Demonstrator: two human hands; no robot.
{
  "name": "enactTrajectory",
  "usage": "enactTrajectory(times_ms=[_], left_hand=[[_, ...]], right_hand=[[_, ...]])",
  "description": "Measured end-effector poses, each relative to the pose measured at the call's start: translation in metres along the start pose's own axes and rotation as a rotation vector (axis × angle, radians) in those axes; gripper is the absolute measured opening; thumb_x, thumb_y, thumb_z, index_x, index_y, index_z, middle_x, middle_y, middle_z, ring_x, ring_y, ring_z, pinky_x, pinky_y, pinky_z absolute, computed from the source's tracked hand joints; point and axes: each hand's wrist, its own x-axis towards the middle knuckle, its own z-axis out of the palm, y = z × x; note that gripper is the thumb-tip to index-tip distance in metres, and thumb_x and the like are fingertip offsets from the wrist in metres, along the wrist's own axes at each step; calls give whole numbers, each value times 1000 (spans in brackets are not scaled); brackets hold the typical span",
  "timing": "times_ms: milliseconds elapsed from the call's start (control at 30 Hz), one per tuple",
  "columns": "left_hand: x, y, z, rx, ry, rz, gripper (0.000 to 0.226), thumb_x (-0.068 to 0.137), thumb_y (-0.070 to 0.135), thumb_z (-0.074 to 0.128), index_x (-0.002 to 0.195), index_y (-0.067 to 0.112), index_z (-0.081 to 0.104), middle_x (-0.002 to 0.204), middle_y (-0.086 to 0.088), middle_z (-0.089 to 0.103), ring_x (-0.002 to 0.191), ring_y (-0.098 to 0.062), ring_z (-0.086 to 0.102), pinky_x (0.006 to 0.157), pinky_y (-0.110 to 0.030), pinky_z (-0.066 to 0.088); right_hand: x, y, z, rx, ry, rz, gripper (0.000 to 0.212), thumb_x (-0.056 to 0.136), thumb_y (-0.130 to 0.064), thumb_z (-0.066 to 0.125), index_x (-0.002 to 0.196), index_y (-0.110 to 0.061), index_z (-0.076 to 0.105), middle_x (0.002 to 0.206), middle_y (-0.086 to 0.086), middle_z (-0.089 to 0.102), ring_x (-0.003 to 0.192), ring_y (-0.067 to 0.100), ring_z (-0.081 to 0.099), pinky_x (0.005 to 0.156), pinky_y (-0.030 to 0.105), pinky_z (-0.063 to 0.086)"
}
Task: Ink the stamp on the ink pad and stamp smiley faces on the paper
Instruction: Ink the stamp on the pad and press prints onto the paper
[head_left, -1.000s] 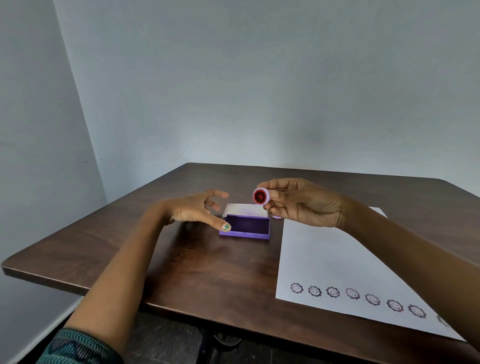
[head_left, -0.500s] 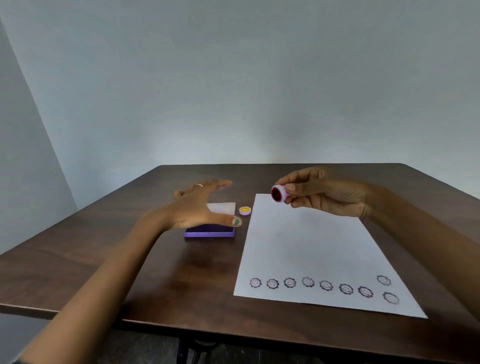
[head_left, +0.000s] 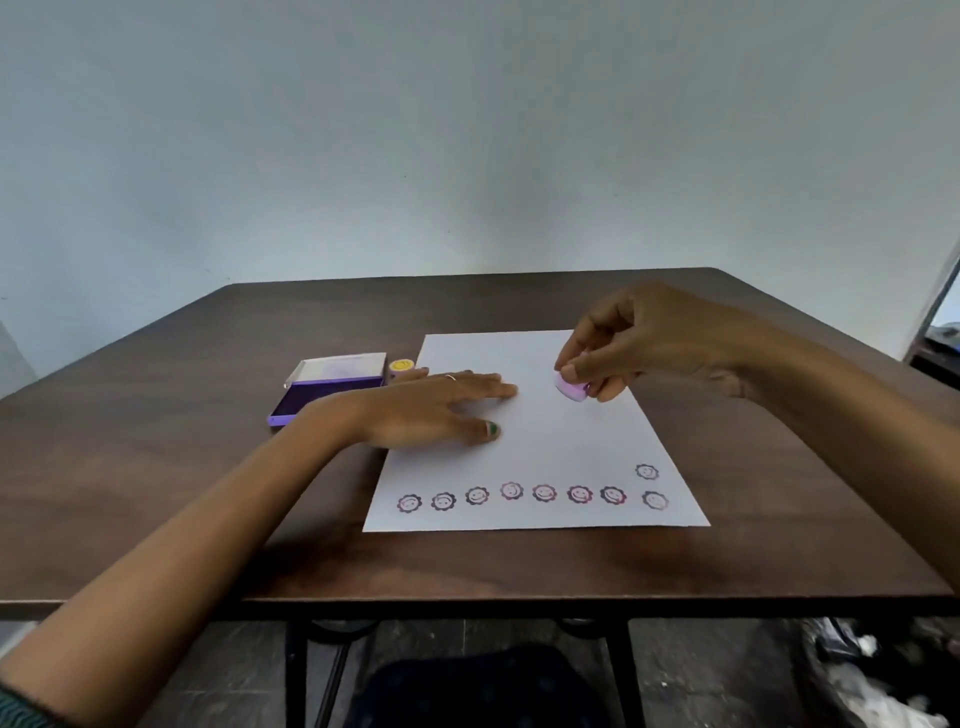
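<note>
No words, brand names or numbers can be read anywhere. The only signs are printed marks: nine smiley faces (head_left: 544, 492), each inside a scalloped ring, on the white paper (head_left: 545, 441). Eight stand in a row along its near edge and one sits just above the last at the right. A small round yellow cap (head_left: 400, 366) lying on the table (head_left: 208, 493) beside the paper also shows a smiley face on its top.

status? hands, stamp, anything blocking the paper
Left hand flat on paper, open. Right hand pinching stamp above the paper. Nine smileys printed along near edge. Ink pad open, off to the left; nothing blocking.
</note>
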Motion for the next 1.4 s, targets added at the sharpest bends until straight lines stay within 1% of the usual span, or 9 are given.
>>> enactTrajectory(times_ms=[67, 167, 300, 367, 500, 667, 1033, 1200, 1400], left_hand=[[-3, -2, 0, -22, 18, -7, 54, 91, 47, 47, 141, 44, 26, 156, 18, 15, 144, -2, 7, 118, -45, -1], [-5, -3, 0, -23, 34, -11, 54, 91, 47, 48, 141, 45, 28, 155, 17, 17, 143, -2, 9, 119, -44, 2], [-7, -2, 0, -36, 53, -4, 54, 91, 45, 50, 141, 43, 30, 155, 16, 19, 143, -4, 14, 119, -38, 7], [-7, -2, 0, -37, 56, 0, 54, 90, 45, 50, 140, 43, 30, 155, 15, 20, 143, -6, 16, 119, -37, 9], [-7, -2, 1, -52, 51, 6, 54, 90, 44, 51, 141, 42, 31, 155, 15, 20, 143, -5, 16, 119, -34, 10], [-8, -3, 2, -101, 32, 15, 54, 91, 42, 51, 141, 42, 31, 155, 15, 19, 142, -3, 14, 115, -23, 11], [-8, -4, 2, -151, 19, 9, 54, 91, 40, 51, 141, 41, 31, 155, 16, 19, 142, -2, 14, 109, -18, 10], [-8, -3, 2, -160, 17, 4, 54, 91, 40, 51, 142, 40, 31, 155, 16, 18, 141, 0, 13, 107, -16, 9], [-8, -3, 2, -156, 17, 2, 54, 91, 41, 51, 141, 41, 31, 155, 16, 18, 142, -2, 14, 109, -18, 9]], right_hand=[[-9, -1, -3, -46, -19, -4, 10, 72, -13, 77, 82, -14, 76, 72, 0, 76, 65, 6, 71, 57, 9, 51], [-19, 0, -5, -120, -34, -4, 16, 72, -8, 74, 81, -20, 77, 74, -5, 76, 64, 3, 69, 57, 5, 49], [-25, 3, -3, -220, -57, 33, 4, 75, -19, 73, 77, -18, 76, 75, 6, 76, 62, 11, 72, 59, 14, 55], [-26, 4, -1, -281, -45, 39, 7, 74, -24, 73, 73, -18, 76, 71, 5, 75, 59, 10, 69, 57, 19, 55], [-25, 4, 4, -326, -19, 62, 12, 68, -26, 76, 69, -14, 75, 58, 1, 71, 49, 6, 63, 50, 18, 49], [-24, 3, 7, -358, -30, 105, 16, 68, -24, 77, 66, -9, 74, 47, -3, 66, 40, 4, 57, 43, 15, 45], [-27, 0, 14, -410, -27, 134, 20, 69, -27, 77, 64, -8, 73, 50, 2, 68, 39, 5, 57, 41, 14, 42], [-27, -1, 15, -430, -25, 143, 20, 69, -25, 77, 64, -7, 72, 45, -2, 65, 37, 3, 55, 39, 13, 41], [-27, 0, 16, -434, -26, 138, 20, 69, -25, 77, 65, -6, 73, 48, 0, 67, 38, 5, 56, 38, 12, 41]])
